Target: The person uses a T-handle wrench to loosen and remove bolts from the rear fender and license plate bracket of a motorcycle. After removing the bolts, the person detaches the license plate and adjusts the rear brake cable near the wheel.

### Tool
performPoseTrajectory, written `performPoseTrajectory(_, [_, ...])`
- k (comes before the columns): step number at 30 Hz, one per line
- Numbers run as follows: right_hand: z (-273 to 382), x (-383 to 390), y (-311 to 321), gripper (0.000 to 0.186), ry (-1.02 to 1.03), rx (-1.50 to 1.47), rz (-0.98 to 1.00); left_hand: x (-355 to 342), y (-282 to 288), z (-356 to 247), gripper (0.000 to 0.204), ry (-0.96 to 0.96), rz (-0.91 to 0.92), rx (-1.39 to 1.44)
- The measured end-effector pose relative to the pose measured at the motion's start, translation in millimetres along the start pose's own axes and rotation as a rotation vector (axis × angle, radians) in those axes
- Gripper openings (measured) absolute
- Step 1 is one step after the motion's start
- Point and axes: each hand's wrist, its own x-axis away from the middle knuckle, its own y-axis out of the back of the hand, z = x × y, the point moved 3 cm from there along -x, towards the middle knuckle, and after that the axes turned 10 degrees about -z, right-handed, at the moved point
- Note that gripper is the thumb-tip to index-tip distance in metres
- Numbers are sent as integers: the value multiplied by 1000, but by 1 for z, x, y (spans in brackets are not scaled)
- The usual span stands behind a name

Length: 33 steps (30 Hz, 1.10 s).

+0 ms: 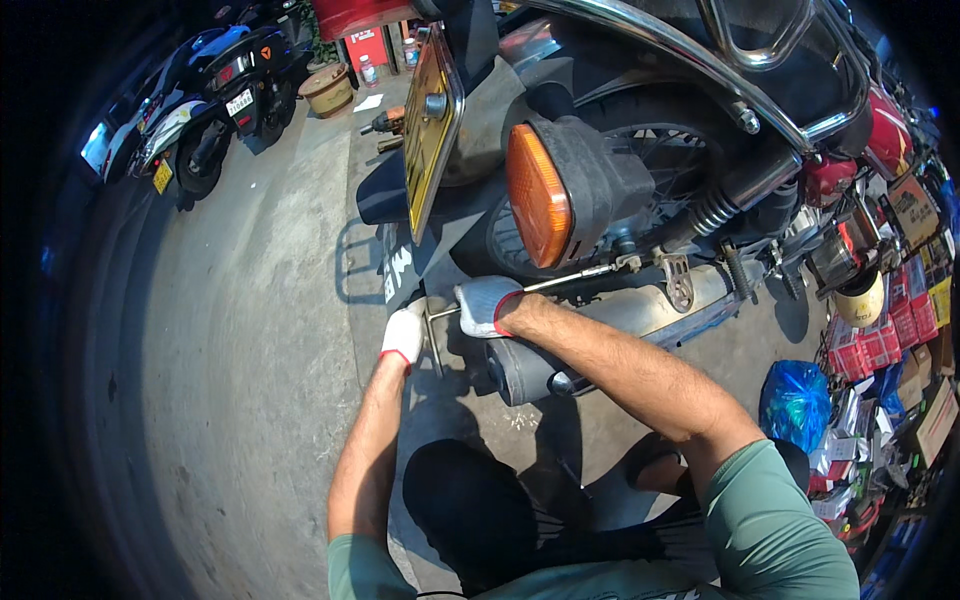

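Observation:
Behind a motorcycle's rear wheel point(660, 160), both my hands work in pale gloves with red cuffs. My right hand point(485, 306) is wrapped around the shaft of a T-handle wrench point(565, 279). The shaft's far end reaches the area of the wheel axle and chain adjuster point(628, 260); its exact seat is too small to tell. My left hand point(404, 335) closes at the wrench's crossbar, whose lower end sticks out below it. Its fingertips are partly hidden. Just below the shaft lies the exhaust muffler point(525, 372). Above it sits an orange turn signal point(538, 195), beside the yellow plate point(430, 130).
A chrome rack point(640, 40) and shock absorber point(715, 215) rise over the wheel. Parked scooters point(235, 80) and a plant pot point(327, 90) stand at the far left. Boxes point(905, 310) and a blue plastic bag point(795, 400) crowd the right side.

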Motion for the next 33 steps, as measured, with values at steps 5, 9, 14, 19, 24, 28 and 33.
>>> performPoseTrajectory(5, [-5,-1,-4,34,14,2,-31,39,-1,-36,22,-909,-265,-420])
performPoseTrajectory(9, [0,5,4,34,15,-57,-87,55,-2,-54,18,-1043,-226,-427])
performPoseTrajectory(14, [23,11,19,37,-30,-500,-415,14,-10,-2,9,-862,-256,-288])
performPoseTrajectory(19, [55,14,25,30,-178,-1220,-251,-27,-35,59,33,-123,155,1053])
performPoseTrajectory(24, [52,17,32,30,-138,-1171,-232,-64,-36,56,36,-34,212,528])
performPoseTrajectory(28, [27,11,32,28,-56,-920,-252,-45,-26,40,29,11,256,374])
performPoseTrajectory(33, [24,-3,22,27,16,-760,-345,-2,0,18,34,-36,100,302])
